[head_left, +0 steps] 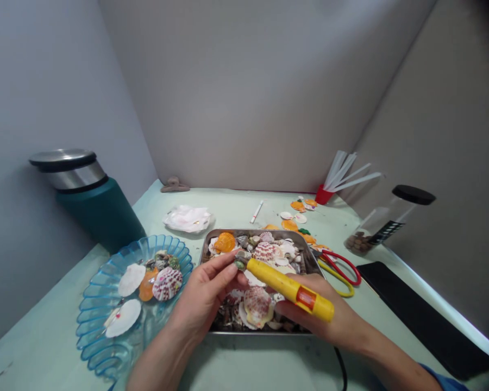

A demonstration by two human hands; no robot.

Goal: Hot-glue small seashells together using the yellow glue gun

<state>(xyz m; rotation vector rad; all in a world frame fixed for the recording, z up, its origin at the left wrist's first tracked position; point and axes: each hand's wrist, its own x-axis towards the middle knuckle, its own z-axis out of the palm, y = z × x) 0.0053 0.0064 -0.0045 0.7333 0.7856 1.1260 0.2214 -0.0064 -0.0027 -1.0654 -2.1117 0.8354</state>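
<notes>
My right hand (318, 296) is wrapped round a yellow hot glue gun (283, 282) with an orange part set in its rear. Its nozzle points left, to the fingertips of my left hand (209, 288). Those fingers pinch a small greenish shell (240, 265), partly hidden, right by the nozzle; whether the two touch I cannot tell. Both hands are over a metal tray (264, 333) full of mixed shells, among them an orange scallop shell (224, 242) and a large pinkish one (257, 305).
Left stands a blue scalloped plate (90, 304) with several shells, a teal bottle (101, 212) behind it. Farther back are a white plastic packet (187, 218) and orange shells (289, 224). Right lie scissors (344, 271), a red cup (323, 194) of translucent sticks, a jar (377, 228) and a black strip (424, 320).
</notes>
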